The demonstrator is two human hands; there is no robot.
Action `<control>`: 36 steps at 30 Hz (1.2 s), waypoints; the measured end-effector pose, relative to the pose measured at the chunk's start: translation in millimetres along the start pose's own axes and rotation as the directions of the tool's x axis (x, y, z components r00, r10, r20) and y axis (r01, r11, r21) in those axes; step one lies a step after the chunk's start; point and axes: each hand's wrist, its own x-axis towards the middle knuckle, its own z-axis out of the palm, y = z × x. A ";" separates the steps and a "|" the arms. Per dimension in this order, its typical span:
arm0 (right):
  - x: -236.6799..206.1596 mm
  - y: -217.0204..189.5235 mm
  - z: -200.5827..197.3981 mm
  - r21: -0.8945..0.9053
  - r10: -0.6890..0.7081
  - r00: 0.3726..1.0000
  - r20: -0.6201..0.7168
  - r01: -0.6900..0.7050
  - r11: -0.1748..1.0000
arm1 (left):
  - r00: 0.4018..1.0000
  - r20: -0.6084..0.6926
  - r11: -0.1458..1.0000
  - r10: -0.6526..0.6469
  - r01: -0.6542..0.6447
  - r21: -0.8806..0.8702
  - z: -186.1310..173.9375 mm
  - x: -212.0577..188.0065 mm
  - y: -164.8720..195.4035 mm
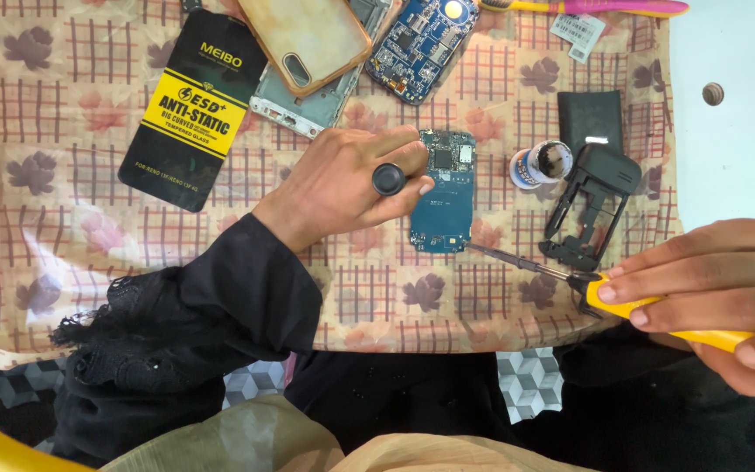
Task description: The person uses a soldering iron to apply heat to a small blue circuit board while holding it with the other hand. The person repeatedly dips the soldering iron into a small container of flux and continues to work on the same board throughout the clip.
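Circuit board [443, 205] under flat left hand [342, 188]

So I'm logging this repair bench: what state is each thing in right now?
Blue circuit board: bare, flat, pinned by the left hand.
Soldering iron: gripped by the right hand, tip beside the board's lower edge.
Flux tin: open.
Black phone frame: stripped, empty.
Phone case: off, lying on a frame.

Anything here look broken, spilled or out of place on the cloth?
Nothing is spilled. The oddities are phones in pieces: a bare circuit board under the left hand, a second board and an empty frame at the top, and a black shell lying askew. The right hand holds a screwdriver. The small pot stands open.
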 end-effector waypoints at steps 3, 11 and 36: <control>10.8 -1.9 -1.1 0.009 -0.001 1.000 -0.003 0.001 1.000 | 1.000 -0.005 1.000 0.006 -0.006 0.008 0.3 -1.0 -0.3; 13.7 -3.2 0.5 -0.039 0.049 0.999 -0.009 -0.049 0.998 | 1.000 -0.010 1.000 0.009 -0.009 0.010 0.6 -0.9 0.0; 14.4 16.2 6.4 0.017 -0.255 0.962 -0.100 0.258 0.966 | 0.998 -0.039 0.999 0.040 -0.040 0.000 0.5 -1.8 -0.8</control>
